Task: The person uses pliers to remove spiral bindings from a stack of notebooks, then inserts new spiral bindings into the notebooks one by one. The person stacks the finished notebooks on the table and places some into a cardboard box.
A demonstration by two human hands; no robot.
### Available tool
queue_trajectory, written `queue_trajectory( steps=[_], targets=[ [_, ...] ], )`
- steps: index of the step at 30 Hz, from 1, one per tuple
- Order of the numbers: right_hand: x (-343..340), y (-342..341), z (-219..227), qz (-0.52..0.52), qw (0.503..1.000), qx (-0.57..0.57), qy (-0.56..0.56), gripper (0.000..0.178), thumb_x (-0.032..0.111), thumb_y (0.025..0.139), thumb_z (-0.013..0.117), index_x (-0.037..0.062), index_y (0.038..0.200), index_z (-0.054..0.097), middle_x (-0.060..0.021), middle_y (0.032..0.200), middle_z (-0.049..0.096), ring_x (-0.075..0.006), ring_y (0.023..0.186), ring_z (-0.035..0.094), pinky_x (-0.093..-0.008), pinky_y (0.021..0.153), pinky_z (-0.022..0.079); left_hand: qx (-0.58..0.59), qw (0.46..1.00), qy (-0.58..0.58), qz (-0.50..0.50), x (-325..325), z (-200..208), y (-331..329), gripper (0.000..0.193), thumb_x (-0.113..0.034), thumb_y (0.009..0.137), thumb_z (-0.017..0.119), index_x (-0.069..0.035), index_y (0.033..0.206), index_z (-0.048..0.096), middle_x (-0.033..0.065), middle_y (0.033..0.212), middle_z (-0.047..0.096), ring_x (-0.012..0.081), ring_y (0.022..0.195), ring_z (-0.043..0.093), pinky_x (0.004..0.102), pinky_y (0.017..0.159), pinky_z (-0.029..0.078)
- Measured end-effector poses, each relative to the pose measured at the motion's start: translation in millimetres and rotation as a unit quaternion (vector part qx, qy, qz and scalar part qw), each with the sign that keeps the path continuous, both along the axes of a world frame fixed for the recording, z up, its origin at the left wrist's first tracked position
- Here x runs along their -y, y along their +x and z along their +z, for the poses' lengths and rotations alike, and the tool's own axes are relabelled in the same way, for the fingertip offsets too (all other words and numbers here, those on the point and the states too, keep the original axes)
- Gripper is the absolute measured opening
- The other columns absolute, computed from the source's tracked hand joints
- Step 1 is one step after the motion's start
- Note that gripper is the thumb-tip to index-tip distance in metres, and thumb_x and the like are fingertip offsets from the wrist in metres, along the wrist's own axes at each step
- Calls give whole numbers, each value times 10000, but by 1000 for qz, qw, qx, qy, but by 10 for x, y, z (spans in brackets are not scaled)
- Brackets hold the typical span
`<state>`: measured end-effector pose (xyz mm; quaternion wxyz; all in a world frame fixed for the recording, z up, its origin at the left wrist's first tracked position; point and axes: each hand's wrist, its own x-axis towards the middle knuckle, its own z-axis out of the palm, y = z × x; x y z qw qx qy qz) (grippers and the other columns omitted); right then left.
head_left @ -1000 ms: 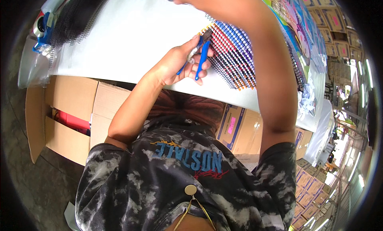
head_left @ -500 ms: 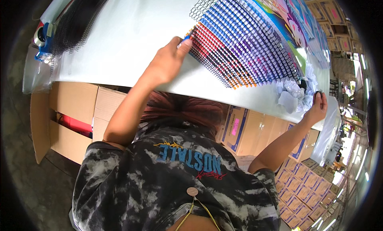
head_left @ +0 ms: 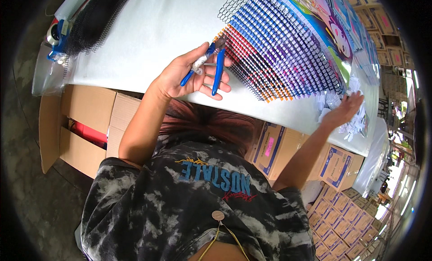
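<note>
Blue-handled pliers (head_left: 208, 63) sit loosely in your half-open left hand (head_left: 191, 76) mid-frame, beside the bound notebooks (head_left: 288, 49), while your open right hand (head_left: 344, 110) touches paper scraps (head_left: 355, 121) at right

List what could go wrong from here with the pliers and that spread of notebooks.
1. The left hand holds the blue-handled pliers loosely, right beside the fanned spiral-bound notebooks; the tips might snag a wire coil.
2. The right hand reaches into white paper scraps near the table edge; scraps may slide off.
3. The notebook fan overlaps loosely, so a bump could shift it.
</note>
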<state>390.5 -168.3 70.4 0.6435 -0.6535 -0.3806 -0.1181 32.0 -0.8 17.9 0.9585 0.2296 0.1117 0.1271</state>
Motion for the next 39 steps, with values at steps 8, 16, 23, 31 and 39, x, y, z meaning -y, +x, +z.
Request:
queue_trajectory(
  steps=[8, 16, 23, 31, 39],
  targets=[
    [-173, -1378, -438, 186, 982, 23, -21, 1196, 211, 641, 791, 8, 1420, -94, -194, 1478, 0, -279, 1365, 76, -421, 1106, 60, -448, 729, 511, 81, 54, 84, 101, 596, -503, 949, 296, 30, 1108, 510, 172, 853, 599, 254, 809, 633, 381, 747, 515],
    [-426, -1583, -548, 52, 998, -12, -18, 834, 28, 734, 718, -107, 1350, 173, -236, 1386, 281, -278, 1262, 326, -402, 1086, 191, -22, 999, 41, 4, -33, 10, -2, 647, -519, 945, 238, 21, 1218, 466, 201, 937, 602, 357, 923, 619, 480, 775, 518],
    [-439, -1628, -507, 33, 999, -2, -15, 804, 51, 747, 712, -121, 1336, 192, -236, 1371, 303, -277, 1254, 333, -400, 1086, 192, 54, 998, 29, -27, -134, -91, -10, 680, -532, 934, 234, 43, 1231, 445, 214, 985, 584, 374, 943, 614, 538, 812, 489],
    [-432, -1600, -539, 37, 999, -20, -18, 899, 80, 698, 753, -118, 1348, 164, -234, 1365, 306, -288, 1265, 317, -389, 1095, 166, -286, 849, 437, 86, -14, 27, 87, 576, -517, 948, 286, -16, 1117, 514, 131, 830, 591, 233, 723, 593, 417, 756, 506],
    [-375, -1528, -718, -58, 986, 119, -104, 1274, 219, 525, 887, -85, 1386, -2, -269, 1443, 80, -353, 1357, 100, -455, 1114, 59, -80, 992, 92, 22, -9, -21, 2, 668, -540, 936, 252, 20, 1236, 457, 180, 943, 598, 327, 902, 619, 473, 741, 530]
  ],
)
